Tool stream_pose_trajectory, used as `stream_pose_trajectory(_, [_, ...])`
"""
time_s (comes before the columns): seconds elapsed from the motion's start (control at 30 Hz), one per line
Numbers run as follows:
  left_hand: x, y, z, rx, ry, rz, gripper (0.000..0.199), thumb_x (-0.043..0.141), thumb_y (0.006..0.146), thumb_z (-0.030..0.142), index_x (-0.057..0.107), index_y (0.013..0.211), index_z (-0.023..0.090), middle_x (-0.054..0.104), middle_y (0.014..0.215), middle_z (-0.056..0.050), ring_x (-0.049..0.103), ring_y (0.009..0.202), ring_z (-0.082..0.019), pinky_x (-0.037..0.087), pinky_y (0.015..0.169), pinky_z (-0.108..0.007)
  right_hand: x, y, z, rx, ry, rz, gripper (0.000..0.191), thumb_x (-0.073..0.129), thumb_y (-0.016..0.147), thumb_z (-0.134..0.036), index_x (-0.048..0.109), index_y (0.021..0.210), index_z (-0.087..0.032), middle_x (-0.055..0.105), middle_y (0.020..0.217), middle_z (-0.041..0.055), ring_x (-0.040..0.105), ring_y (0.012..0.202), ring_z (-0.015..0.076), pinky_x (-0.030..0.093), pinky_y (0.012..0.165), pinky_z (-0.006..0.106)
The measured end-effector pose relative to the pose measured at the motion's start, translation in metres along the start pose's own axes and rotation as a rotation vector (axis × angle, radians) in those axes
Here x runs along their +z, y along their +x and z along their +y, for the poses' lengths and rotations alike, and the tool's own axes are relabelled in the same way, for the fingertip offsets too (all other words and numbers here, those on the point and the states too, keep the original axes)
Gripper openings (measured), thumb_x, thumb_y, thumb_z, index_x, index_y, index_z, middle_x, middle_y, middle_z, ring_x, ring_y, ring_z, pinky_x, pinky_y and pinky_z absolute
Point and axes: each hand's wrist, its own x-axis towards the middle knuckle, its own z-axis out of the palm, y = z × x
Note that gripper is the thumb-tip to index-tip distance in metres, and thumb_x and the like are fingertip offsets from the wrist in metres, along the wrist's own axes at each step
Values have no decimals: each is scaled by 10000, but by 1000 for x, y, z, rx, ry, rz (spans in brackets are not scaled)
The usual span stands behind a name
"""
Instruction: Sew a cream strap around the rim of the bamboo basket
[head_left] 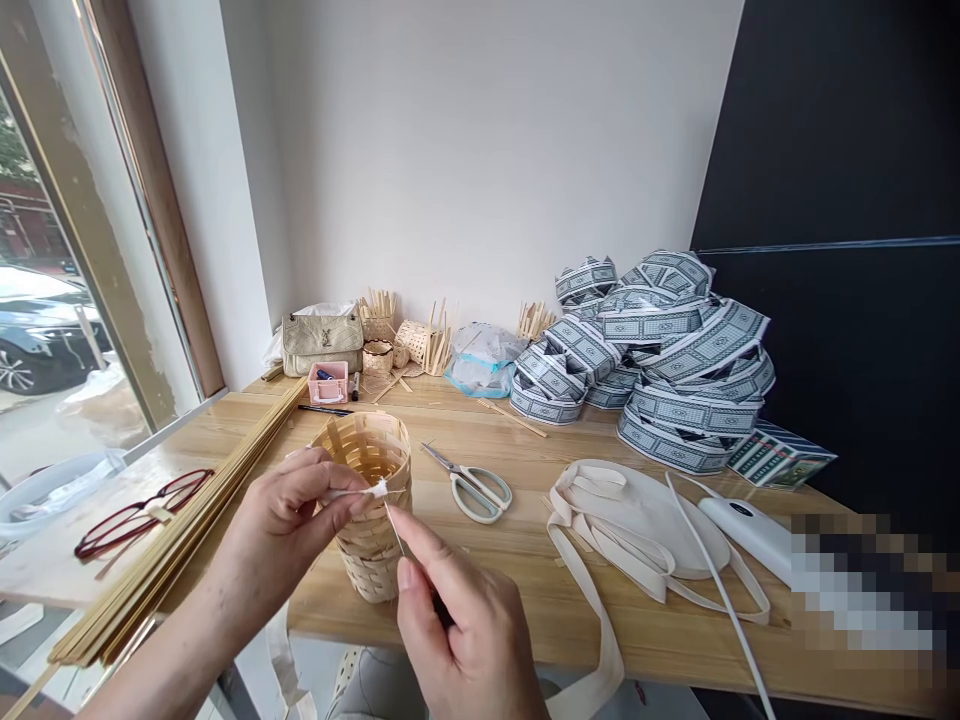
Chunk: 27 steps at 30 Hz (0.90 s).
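My left hand (307, 500) pinches the frayed end of a white cloth strip (381, 489) over the rim of a woven bamboo basket (373, 560). Close by on the right, my right hand (465, 610) has thumb and forefinger pressed on a thin needle (394, 527) whose upper tip reaches up to the cloth end. The basket stands upright behind both hands, its upper left side partly hidden by my left fingers. Scissors (474, 487) lie half open on the table just right of the basket.
Bamboo strips (187, 510) and red glasses (142, 515) lie left on the wooden table (525, 600). A coil of cream ribbon (637, 530) sits right, near a white device (742, 530). Behind are patterned paper rings (682, 400), a handbag (322, 343), a pink box (328, 383) and a plastic bag (484, 360).
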Motion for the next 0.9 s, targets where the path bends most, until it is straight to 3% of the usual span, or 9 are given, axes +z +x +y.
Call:
stream_pose_trajectory(0.4, [0, -3, -1, 59, 58, 1, 130, 595, 788, 199, 675, 690, 170, 591, 594, 4, 543, 566, -118, 419, 502, -189, 4, 2, 4, -1, -54, 6, 367, 392, 817, -66, 621, 1104, -40, 729, 803, 100, 690, 637, 172, 546, 580, 225])
stream_pose_trajectory(0.63, [7, -5, 3, 288, 217, 55, 119, 567, 843, 149, 655, 770, 182, 573, 628, 21, 511, 577, -99, 402, 506, -172, 0, -3, 2, 29, -45, 16, 372, 380, 814, -75, 635, 1082, -48, 730, 768, 88, 689, 621, 156, 520, 567, 187])
stream_pose_trajectory(0.8, [16, -16, 8, 495, 392, 125, 118, 528, 889, 143, 626, 824, 151, 581, 653, 5, 481, 620, -109, 402, 588, -197, 0, -20, 4, 180, -44, 27, 279, 419, 841, -122, 676, 949, -136, 722, 734, 48, 671, 601, 128, 495, 573, 149])
stream_pose_trajectory(0.9, [23, -25, 5, 532, 449, 116, 107, 517, 893, 116, 613, 854, 139, 588, 663, -7, 463, 633, -120, 389, 599, -212, 3, -29, 4, 284, -10, 58, 229, 445, 859, -156, 673, 837, -162, 689, 661, 18, 651, 586, 119, 477, 561, 138])
